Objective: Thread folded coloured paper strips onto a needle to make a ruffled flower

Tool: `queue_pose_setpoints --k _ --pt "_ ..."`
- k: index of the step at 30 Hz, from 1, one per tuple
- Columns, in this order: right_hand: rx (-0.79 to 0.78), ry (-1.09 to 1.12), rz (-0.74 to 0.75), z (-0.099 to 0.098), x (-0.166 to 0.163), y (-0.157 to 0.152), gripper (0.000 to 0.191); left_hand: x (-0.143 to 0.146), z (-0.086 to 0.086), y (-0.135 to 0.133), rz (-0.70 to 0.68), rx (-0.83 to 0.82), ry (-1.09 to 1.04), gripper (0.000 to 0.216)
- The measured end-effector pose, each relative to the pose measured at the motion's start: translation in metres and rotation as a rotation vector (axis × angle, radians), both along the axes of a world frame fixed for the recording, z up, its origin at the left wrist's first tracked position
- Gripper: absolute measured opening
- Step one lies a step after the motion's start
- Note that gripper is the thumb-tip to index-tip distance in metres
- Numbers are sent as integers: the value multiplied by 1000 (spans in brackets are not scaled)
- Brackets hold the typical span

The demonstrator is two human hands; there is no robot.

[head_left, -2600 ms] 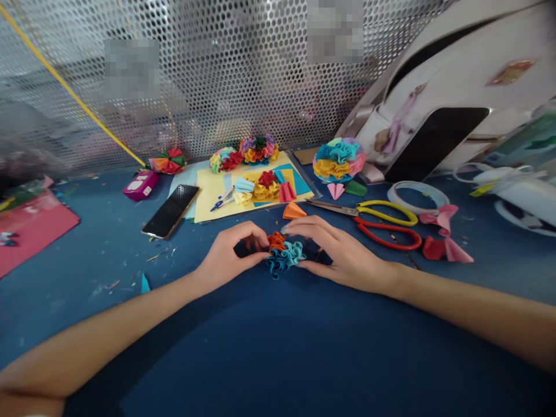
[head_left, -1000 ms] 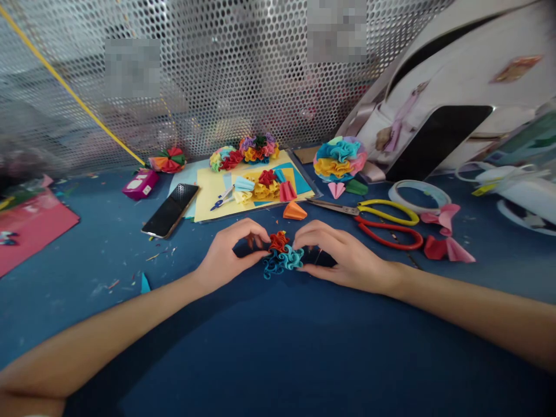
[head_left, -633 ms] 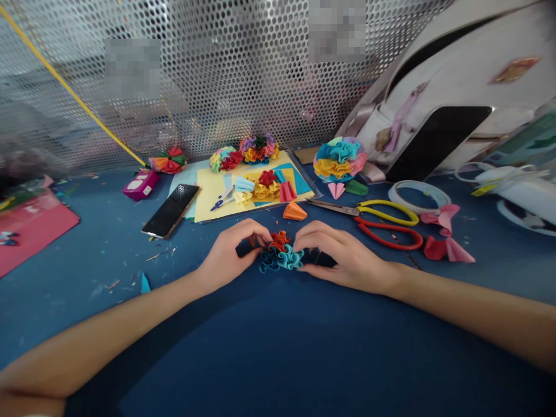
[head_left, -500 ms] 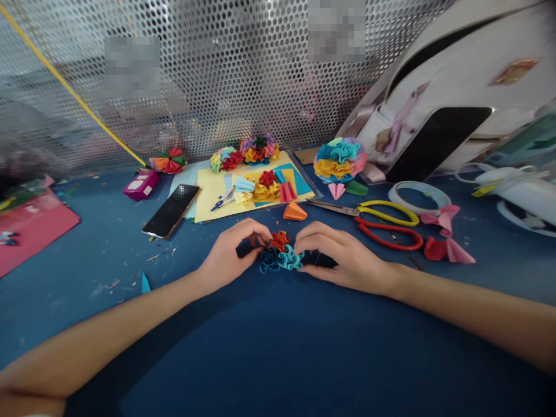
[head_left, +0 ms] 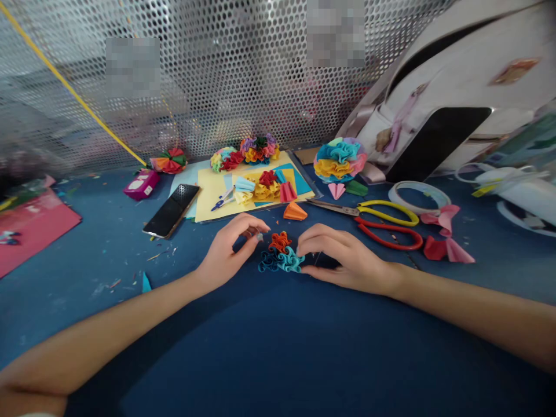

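Observation:
A ruffled paper flower (head_left: 289, 260) of orange-red, light blue and dark blue curled pieces rests on the blue table between my hands. My right hand (head_left: 334, 255) curls around its right side, with fingertips and thumb at the light blue piece. To the left, my left hand (head_left: 234, 246) is apart from the flower. Its thumb and fingers pinch together, and a tiny pale bit (head_left: 259, 237) shows at the tips, too small to name. A folded orange paper piece (head_left: 295, 212) lies just behind the flower.
Behind lie scissors (head_left: 365, 217), a tape roll (head_left: 419, 197), a phone (head_left: 171, 211), yellow paper sheets (head_left: 204, 200), a compass (head_left: 222, 198) and a finished paper ball (head_left: 340, 160). A backpack (head_left: 460, 75) stands at right against the perforated metal screen (head_left: 243, 69).
My left hand has drawn back from the flower to the left, and a tiny pale bit now shows at its fingertips. My right hand stays at the light blue piece.

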State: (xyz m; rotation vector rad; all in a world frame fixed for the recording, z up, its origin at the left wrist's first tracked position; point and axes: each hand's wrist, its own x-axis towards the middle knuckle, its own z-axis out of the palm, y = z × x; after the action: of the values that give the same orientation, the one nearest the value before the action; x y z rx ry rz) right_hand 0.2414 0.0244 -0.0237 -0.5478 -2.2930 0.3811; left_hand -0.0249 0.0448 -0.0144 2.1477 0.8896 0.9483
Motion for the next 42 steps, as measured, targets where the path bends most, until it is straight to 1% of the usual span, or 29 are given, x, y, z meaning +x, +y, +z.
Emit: queue_pose_setpoints --k 5,7,8,9,11,13,14,15,17,21,24,29,34,38,42 --pt "12 -26 1 -2 1 0 16 -1 -1 1 -2 -15 -12 17" --pt "1 -35 7 -3 2 -1 17 -2 0 1 -39 -18 -17 19" --pt "-6 -37 9 -3 2 -1 17 -3 0 1 -74 -21 -18 23" --pt "-10 -38 12 -4 2 -1 17 -3 0 1 -115 -26 -14 31" --pt "-13 -38 13 -4 3 -1 19 -4 -1 0 -192 -44 13 54" --pt "-14 -37 -2 -3 3 -1 24 -4 -2 -1 -231 -60 75 76" --pt "-19 -36 -15 -3 4 -2 26 -4 -2 -2 -237 -63 114 83" --pt "-25 -34 -28 -3 4 -2 28 -3 -2 -2 -244 -62 149 86" --pt "-37 -25 -47 -3 4 -2 26 -3 -3 -3 -252 -53 187 86" --pt "-29 -8 -83 -2 3 -2 12 -2 -3 -2 -254 -35 189 85" --pt "-5 7 -119 -1 1 -2 20 -2 -1 -3 -245 -34 189 84" --pt "-28 0 -108 -2 0 -2 26 -1 1 -6 -238 -32 192 82" --pt "-49 -55 -157 -4 1 -2 23 0 -1 -7 -210 -23 206 74" --pt "-65 -119 -175 -3 0 -3 21 1 -6 -5 -187 -47 153 71" --pt "-33 -110 -176 -2 -2 -5 20 2 -8 -4 -179 -53 93 70"
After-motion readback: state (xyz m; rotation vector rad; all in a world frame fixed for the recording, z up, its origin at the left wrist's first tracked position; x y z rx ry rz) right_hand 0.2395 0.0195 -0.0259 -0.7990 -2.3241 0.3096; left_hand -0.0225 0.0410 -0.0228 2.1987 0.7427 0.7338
